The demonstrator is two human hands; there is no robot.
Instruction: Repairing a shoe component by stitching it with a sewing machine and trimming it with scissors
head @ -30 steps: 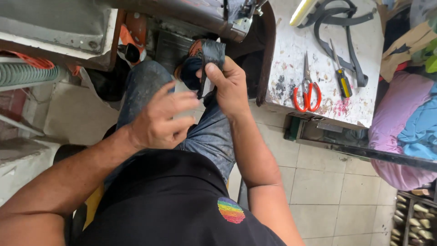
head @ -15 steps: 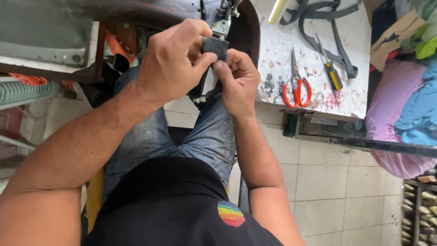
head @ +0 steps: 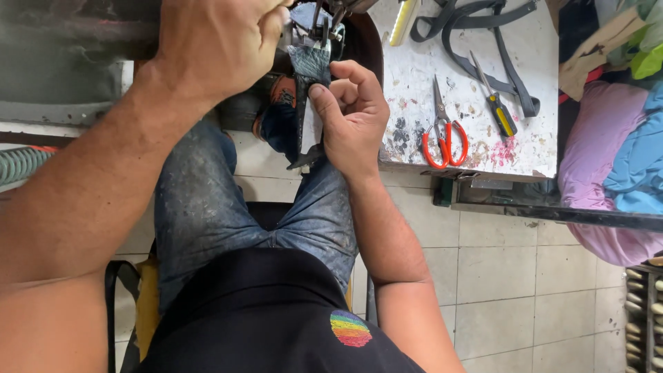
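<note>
My right hand [head: 353,117] pinches a narrow dark strip of material [head: 308,90], thumb along its edge, holding it upright below the needle area of a sewing machine [head: 324,17] at the top edge. My left hand [head: 210,45] is raised at the top left, fingers curled over the upper end of the same strip beside the machine; its fingertips are partly cut off by the frame. Both hands are above my lap in blue jeans [head: 207,207].
A white paint-stained table [head: 525,138] at the right carries orange-handled scissors [head: 444,135], a yellow-handled screwdriver [head: 498,110] and dark straps [head: 483,34]. Pink and blue cloth [head: 615,166] is piled at the far right. Tiled floor [head: 511,276] lies below.
Both hands have risen with the dark strip from my lap up to the sewing machine. My left hand moved up and away to the top of the view.
</note>
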